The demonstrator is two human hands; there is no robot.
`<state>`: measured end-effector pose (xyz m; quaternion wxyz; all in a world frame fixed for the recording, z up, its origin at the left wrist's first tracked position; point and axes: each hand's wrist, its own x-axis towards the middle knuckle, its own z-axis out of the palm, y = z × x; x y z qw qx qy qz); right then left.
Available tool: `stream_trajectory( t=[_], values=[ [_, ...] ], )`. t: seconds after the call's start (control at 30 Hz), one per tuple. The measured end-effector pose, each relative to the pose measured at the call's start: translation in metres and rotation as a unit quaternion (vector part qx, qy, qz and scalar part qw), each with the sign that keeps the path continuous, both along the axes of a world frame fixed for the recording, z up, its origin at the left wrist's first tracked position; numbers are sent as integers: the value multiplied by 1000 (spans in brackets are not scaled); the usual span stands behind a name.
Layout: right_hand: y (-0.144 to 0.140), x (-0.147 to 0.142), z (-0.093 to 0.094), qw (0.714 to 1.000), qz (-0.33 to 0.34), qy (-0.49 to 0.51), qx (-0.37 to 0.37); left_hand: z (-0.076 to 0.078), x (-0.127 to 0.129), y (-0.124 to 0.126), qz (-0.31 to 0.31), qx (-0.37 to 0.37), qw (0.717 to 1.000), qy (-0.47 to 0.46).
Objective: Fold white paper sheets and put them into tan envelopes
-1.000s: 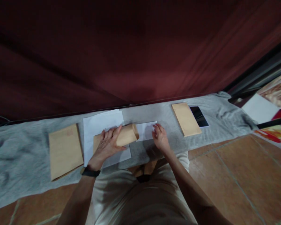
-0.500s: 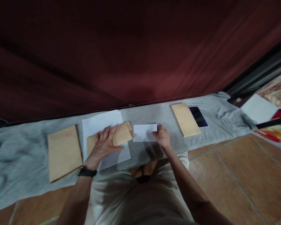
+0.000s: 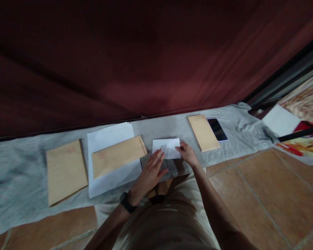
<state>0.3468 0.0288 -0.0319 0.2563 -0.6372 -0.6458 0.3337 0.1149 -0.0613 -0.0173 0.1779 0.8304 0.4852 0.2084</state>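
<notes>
A small folded white paper point(image 3: 167, 148) lies on the grey cloth point(image 3: 21, 166) in front of me. My right hand point(image 3: 187, 153) touches its right edge with the fingertips. My left hand point(image 3: 151, 170) reaches in from the left, fingers spread, with its tips at the paper's lower left corner. A brown envelope point(image 3: 117, 156) lies flat on a stack of white sheets point(image 3: 108, 137), just left of my left hand, with nothing holding it.
Another brown envelope point(image 3: 65, 170) lies at the left, a third point(image 3: 203, 132) at the right beside a dark phone point(image 3: 217, 129). A dark red curtain point(image 3: 146, 59) hangs behind the cloth. Tiled floor point(image 3: 263, 194) lies to the right.
My left hand has let go of the brown envelope, which now lies flat, and has moved right to the small white paper. My right hand stays at the paper's right edge.
</notes>
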Motion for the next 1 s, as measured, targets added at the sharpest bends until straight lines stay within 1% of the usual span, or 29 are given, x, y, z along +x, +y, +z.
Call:
stream_trajectory(
  t=[0.07,0.1,0.2,0.27,0.33,0.4,0.47,0.53,0.63,0.77,0.9,1.0],
  values=[
    [-3,3,0,999,-7,-42,0,-8,22,3,7,6,1000,16],
    [-4,3,0,998,-18,-64,10,-12,30,6,21,8,999,27],
    [-11,-6,0,988,-68,-107,87,-19,48,15,80,12,995,55],
    [-15,-20,0,983,-80,-86,138,-21,53,20,109,11,992,67],
    [-18,-40,-1,987,-56,-17,151,-22,54,25,122,9,990,76],
    [-20,-60,-3,989,-3,51,136,-24,52,32,130,9,988,82],
    [-21,-76,-5,987,45,62,143,-27,48,41,133,11,987,87],
    [-21,-83,-8,982,93,33,163,-32,45,48,130,12,987,97],
    [-21,-79,-10,973,135,-46,179,-36,44,53,130,20,985,115],
    [-20,-61,-11,964,138,-144,178,-36,48,50,160,19,980,119],
    [-18,-41,-13,952,147,-197,182,-33,50,48,191,8,977,96],
    [-15,-26,-16,951,126,-214,184,-32,49,45,208,9,975,74]
  ],
)
